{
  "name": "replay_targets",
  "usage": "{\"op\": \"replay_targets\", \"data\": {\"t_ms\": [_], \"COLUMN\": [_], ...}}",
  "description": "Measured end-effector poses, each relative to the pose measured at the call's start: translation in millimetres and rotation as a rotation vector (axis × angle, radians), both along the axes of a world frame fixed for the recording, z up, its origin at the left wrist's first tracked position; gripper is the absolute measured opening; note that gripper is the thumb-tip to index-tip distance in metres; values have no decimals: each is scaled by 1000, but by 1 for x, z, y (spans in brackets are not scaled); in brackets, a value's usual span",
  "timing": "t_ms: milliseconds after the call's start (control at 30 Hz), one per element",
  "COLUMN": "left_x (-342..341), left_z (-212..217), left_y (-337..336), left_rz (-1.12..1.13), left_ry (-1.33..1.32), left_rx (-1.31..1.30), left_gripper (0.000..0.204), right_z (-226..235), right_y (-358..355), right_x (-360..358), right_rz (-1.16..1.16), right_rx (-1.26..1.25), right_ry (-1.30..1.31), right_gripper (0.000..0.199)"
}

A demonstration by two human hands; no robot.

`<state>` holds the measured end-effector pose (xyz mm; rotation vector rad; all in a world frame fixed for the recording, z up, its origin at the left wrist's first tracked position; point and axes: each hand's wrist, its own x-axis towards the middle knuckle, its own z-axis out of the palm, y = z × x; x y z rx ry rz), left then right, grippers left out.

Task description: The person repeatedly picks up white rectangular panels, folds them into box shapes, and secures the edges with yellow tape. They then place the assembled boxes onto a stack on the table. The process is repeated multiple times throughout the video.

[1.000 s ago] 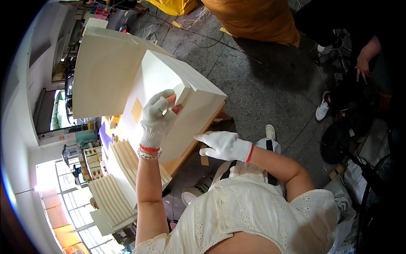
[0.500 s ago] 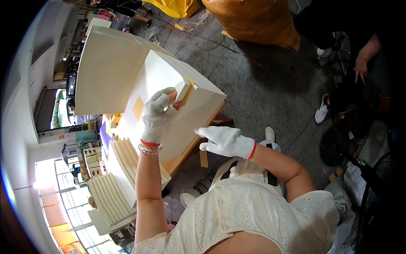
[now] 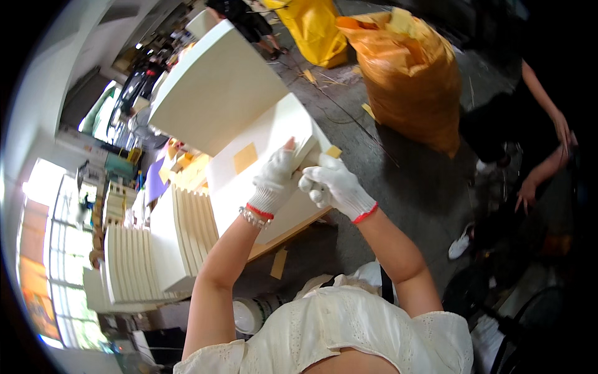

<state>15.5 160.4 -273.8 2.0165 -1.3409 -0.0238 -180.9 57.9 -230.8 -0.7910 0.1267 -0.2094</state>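
My left hand (image 3: 274, 177), in a white glove with a red cuff and bare fingertips, grips the raised edge of a white foam-like board (image 3: 233, 193) on the table. Close beside it, my right hand (image 3: 336, 187), in a similar glove, has curled fingers at the board's right edge; what they pinch, if anything, is hidden. A small yellow strip (image 3: 334, 151) shows just beyond the right hand. A tan square patch (image 3: 245, 158) lies on the board's face. Behind stands a large, slightly curved white panel (image 3: 221, 87).
Stacked white slabs (image 3: 134, 262) stand to the left, near a purple sheet (image 3: 156, 181). A full orange sack (image 3: 408, 81) and a yellow bag (image 3: 314, 31) stand on the floor beyond. One person (image 3: 542, 143) is at the right, another (image 3: 246, 25) at the far side. A white bucket (image 3: 249, 315) sits near me.
My right hand has moved up and forward to the board's edge beside my left, its fingers now curled. The view has shifted, showing more of the orange sack.
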Motion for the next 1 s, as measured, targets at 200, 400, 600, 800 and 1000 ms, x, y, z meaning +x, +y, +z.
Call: {"op": "replay_targets", "data": {"t_ms": [200,400,600,800,1000], "left_x": [-13,31,57,110,166], "left_z": [139,202,197,176,251], "left_y": [44,198,286,315,294], "left_rz": [296,278,372,207,240], "left_ry": [-169,13,135,204,334], "left_rx": [27,-984,-1349,-1371,-1482], "left_gripper": [18,17,26,29,20], "right_z": [-4,-14,-16,-28,-29], "right_y": [21,127,219,234,241], "right_x": [25,90,138,137,139], "right_rz": [-141,-338,-209,-261,-189], "right_rx": [-189,-1238,-1925,-2021,-2064], "right_ry": [-10,-302,-375,-364,-343], "right_gripper": [51,41,40,54,61]}}
